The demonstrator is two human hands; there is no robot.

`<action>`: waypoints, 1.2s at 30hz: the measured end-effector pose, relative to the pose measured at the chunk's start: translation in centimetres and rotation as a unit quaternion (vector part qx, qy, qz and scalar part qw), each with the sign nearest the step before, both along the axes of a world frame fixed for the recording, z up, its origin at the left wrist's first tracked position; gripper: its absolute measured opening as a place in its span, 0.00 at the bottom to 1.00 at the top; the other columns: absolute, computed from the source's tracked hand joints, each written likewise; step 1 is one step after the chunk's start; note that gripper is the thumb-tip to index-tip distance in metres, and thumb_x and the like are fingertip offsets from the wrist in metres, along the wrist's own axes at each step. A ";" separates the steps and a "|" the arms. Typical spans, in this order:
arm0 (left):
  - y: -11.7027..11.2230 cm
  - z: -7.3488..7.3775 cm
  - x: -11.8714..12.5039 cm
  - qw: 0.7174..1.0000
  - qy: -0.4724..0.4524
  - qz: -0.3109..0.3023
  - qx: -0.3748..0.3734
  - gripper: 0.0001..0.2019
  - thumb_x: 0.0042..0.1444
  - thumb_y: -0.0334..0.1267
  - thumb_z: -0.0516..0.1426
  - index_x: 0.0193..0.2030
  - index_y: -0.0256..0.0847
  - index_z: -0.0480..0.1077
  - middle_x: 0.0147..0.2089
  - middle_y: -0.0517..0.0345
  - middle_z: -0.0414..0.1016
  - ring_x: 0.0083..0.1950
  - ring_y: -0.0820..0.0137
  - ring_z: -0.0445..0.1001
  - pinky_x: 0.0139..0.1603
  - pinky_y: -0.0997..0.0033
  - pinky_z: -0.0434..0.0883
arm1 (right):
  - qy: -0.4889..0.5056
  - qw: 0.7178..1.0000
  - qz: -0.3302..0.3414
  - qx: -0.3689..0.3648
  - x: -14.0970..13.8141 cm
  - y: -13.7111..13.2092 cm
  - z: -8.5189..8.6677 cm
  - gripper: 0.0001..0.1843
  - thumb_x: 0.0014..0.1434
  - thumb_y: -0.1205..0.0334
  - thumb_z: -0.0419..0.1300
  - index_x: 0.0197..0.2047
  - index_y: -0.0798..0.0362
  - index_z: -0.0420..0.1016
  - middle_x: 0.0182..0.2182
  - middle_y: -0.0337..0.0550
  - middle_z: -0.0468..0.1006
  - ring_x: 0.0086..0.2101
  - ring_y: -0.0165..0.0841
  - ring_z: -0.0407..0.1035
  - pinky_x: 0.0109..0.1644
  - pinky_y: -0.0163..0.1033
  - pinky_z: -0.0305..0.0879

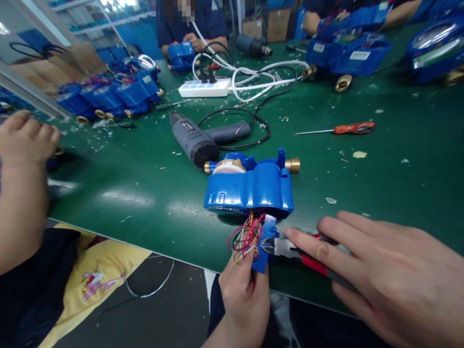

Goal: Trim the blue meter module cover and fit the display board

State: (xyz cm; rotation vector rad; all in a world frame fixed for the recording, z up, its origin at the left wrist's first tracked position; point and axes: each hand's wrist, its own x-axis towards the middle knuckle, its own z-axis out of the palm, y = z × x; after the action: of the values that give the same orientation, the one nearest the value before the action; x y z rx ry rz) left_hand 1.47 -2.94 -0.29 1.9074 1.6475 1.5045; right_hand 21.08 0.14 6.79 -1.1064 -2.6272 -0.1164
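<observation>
A blue water meter (250, 186) with brass ends lies on the green table (145, 193) near its front edge. A bundle of red, yellow and black wires (246, 235) runs out of it to a small blue part (263, 251). My left hand (244, 297) comes up from below the table edge and pinches that part and the wires. My right hand (384, 278) holds red-handled pliers (290, 251), index finger stretched along them. The jaws touch the blue part.
A grey heat gun (197, 137) with a black cord lies behind the meter, with an orange screwdriver (353, 128) to the right. A white power strip (205, 88) and more blue meters (116, 94) sit further back. A co-worker's hand (23, 145) rests at the left edge; other people work across the table.
</observation>
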 end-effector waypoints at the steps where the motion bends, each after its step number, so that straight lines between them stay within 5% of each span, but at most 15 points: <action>1: 0.0 -0.1 0.0 1.000 0.004 0.000 0.002 0.09 0.52 0.21 0.57 0.32 0.37 0.75 0.20 0.62 0.73 0.26 0.68 0.80 0.38 0.71 0.79 | -0.006 1.000 0.003 0.002 0.0 0.1 0.2 0.24 0.56 0.70 0.49 0.56 0.48 0.68 0.35 0.42 0.69 0.31 0.38 0.65 0.27 0.41 0.57; 8: -0.2 -0.3 -0.3 1.000 0.026 -0.001 0.000 0.08 0.53 0.21 0.57 0.33 0.36 0.74 0.33 0.49 0.84 0.33 0.64 0.84 0.37 0.73 0.80 | -0.031 0.999 0.039 0.007 -0.2 0.8 1.0 0.25 0.50 0.72 0.52 0.53 0.51 0.68 0.31 0.38 0.70 0.25 0.34 0.67 0.22 0.38 0.58; 14: 0.1 0.0 -0.3 1.000 0.024 0.000 0.002 0.08 0.52 0.23 0.57 0.32 0.37 0.75 0.29 0.52 0.84 0.29 0.65 0.83 0.34 0.73 0.80 | -0.021 0.998 0.053 -0.030 0.0 1.0 1.3 0.22 0.54 0.72 0.48 0.51 0.50 0.69 0.30 0.39 0.71 0.24 0.33 0.67 0.22 0.38 0.59; 19: 0.1 -0.4 -0.4 0.999 -0.023 0.012 -0.034 0.05 0.50 0.24 0.59 0.31 0.36 0.76 0.29 0.51 0.84 0.28 0.64 0.83 0.32 0.73 0.79 | 0.003 0.991 0.076 -0.107 1.6 0.2 1.2 0.30 0.57 0.72 0.45 0.61 0.45 0.61 0.44 0.39 0.74 0.36 0.30 0.72 0.31 0.34 0.66; 24: 0.2 -0.1 -0.2 0.993 -0.094 0.007 -0.076 0.04 0.50 0.27 0.62 0.31 0.37 0.78 0.30 0.53 0.84 0.27 0.67 0.82 0.31 0.76 0.79 | 0.032 0.992 0.060 -0.107 3.0 0.3 0.7 0.29 0.61 0.70 0.45 0.64 0.44 0.58 0.45 0.40 0.71 0.41 0.30 0.71 0.36 0.35 0.68; 31: 0.1 0.1 0.8 0.932 -0.325 0.076 -0.143 0.12 0.46 0.41 0.68 0.33 0.35 0.78 0.34 0.46 0.84 0.38 0.60 0.83 0.41 0.69 0.80 | 0.134 0.983 -0.052 -0.117 3.0 0.8 -1.7 0.25 0.65 0.66 0.48 0.65 0.47 0.57 0.49 0.42 0.67 0.47 0.28 0.67 0.46 0.32 0.68; 36: 0.9 0.3 0.8 0.887 -0.422 0.044 -0.183 0.03 0.49 0.34 0.65 0.31 0.38 0.76 0.32 0.54 0.84 0.36 0.65 0.83 0.39 0.71 0.79 | 0.161 0.979 -0.041 -0.119 2.6 0.0 -3.3 0.27 0.64 0.69 0.48 0.65 0.48 0.56 0.49 0.46 0.66 0.46 0.33 0.65 0.46 0.38 0.67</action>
State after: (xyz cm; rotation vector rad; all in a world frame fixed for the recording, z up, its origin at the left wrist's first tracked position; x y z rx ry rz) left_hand 2.24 -2.02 -0.02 0.7879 1.4366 1.5697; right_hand 23.68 0.17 3.53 -1.1958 -2.3476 0.3401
